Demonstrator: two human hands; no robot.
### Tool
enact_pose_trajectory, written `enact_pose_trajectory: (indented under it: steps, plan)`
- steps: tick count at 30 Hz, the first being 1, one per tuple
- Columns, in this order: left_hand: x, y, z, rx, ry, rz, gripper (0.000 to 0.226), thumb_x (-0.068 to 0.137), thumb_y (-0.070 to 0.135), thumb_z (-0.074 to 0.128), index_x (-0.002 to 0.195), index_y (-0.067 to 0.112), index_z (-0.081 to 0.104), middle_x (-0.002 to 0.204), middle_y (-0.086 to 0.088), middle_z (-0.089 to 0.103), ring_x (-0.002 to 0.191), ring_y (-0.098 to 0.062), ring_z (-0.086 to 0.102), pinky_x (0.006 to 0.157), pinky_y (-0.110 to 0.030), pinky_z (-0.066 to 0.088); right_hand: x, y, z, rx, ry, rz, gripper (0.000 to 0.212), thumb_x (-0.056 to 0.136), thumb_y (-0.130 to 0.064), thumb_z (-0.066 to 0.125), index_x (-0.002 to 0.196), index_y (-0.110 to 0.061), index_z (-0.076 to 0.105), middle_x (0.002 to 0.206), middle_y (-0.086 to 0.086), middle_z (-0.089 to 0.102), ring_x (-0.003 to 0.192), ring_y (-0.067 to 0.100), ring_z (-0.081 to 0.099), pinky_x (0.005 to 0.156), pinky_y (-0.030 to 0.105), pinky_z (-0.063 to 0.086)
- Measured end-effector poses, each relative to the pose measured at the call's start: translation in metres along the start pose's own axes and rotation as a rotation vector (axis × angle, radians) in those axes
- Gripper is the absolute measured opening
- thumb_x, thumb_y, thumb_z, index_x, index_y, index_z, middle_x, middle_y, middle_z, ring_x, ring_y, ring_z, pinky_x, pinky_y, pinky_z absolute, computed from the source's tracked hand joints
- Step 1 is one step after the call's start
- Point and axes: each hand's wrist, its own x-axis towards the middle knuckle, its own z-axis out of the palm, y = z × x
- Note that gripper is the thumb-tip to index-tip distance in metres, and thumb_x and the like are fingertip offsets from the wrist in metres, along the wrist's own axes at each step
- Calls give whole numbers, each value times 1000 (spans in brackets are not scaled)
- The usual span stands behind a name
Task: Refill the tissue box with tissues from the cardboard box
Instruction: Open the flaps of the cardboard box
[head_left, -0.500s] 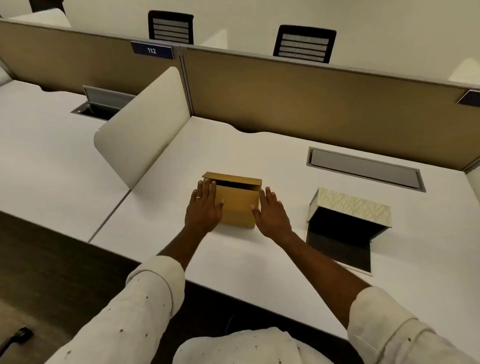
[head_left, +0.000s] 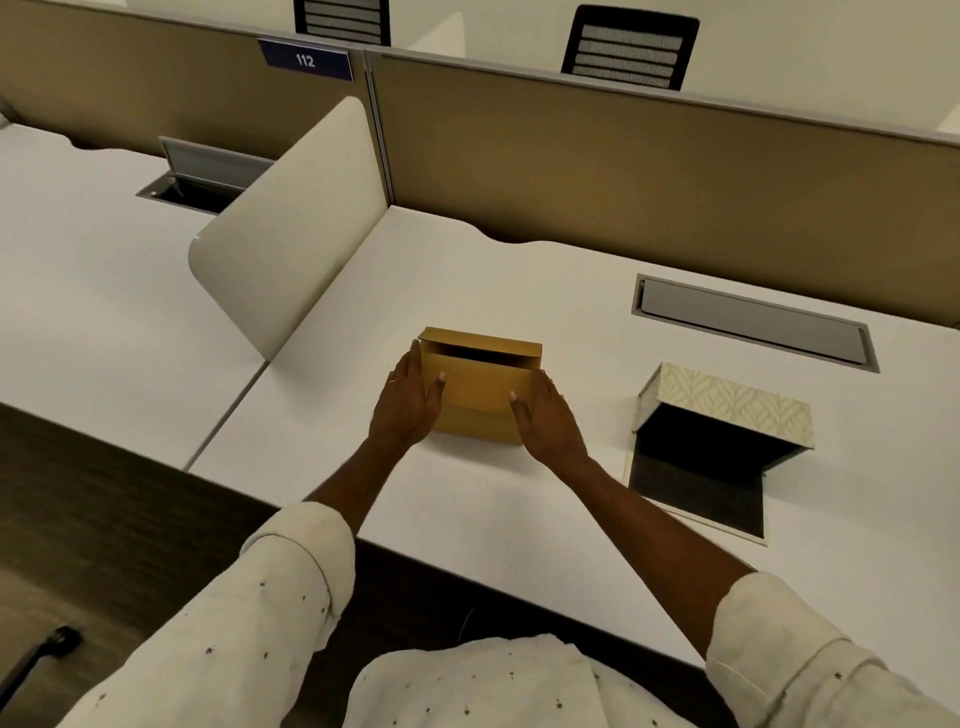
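Observation:
A small brown cardboard box (head_left: 480, 387) sits in the middle of the white desk (head_left: 519, 270), its top lid slightly raised with a dark gap under it. My left hand (head_left: 408, 402) presses flat against its left side, thumb on the front face. My right hand (head_left: 545, 415) lies against its right side, thumb on the front. To the right stands the patterned cream tissue box (head_left: 727, 402), open toward me, with a dark inside and its flap (head_left: 698, 493) lying on the desk. No tissues are visible.
A cream divider panel (head_left: 291, 223) rises at the left of the desk. A tan partition (head_left: 649, 171) closes the back. A grey cable hatch (head_left: 753, 322) is set in the desk behind the tissue box. Two black chairs stand beyond the partition.
Both hands have moved from resting on the box's near corners to clasping its two sides. The box stays where it was.

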Motion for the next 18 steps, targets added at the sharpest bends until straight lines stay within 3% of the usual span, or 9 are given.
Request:
enact_pose_trajectory:
  steps: [2,4,8,12,15,18]
  plan:
    - [2,-1,0,-232,72,-94,71,104,48,39,160,12,14,159,-17,32,146,-34,34,116,-48,35,-2,-1,0,73,71,-26,56,107,-35,45,152,-2,34,147,19,51,133,37,51,109,48,44]
    - [2,-4,-1,-393,154,-137,64,105,43,42,158,12,23,146,-16,46,138,-28,43,110,-34,36,-7,-2,-1,84,118,-38,59,106,-35,50,152,-3,34,142,18,52,128,34,53,104,45,48]
    - [-7,-20,1,-486,280,-92,40,106,36,45,138,15,56,126,-6,60,116,-11,51,96,-12,37,-22,4,4,30,137,-122,56,104,-32,55,150,-4,39,138,16,53,123,31,54,99,38,50]
    - [-24,-37,10,-471,336,-39,32,105,36,46,118,12,63,114,-4,65,106,-13,57,97,-33,49,-42,19,16,-22,117,-207,51,103,-30,56,147,-9,43,145,10,51,130,26,53,101,39,54]
    - [-41,-49,20,-412,358,16,27,103,31,51,114,9,61,110,-3,63,101,-12,57,92,-33,51,-56,35,28,-118,65,-283,57,102,-32,58,151,-9,39,153,11,47,138,27,49,109,40,49]
    - [-52,-58,28,-332,283,85,21,97,22,62,115,11,59,117,-4,57,108,-17,56,91,-31,51,-64,50,39,-287,-45,-371,63,102,-36,57,156,-9,36,164,11,34,152,28,33,124,45,32]
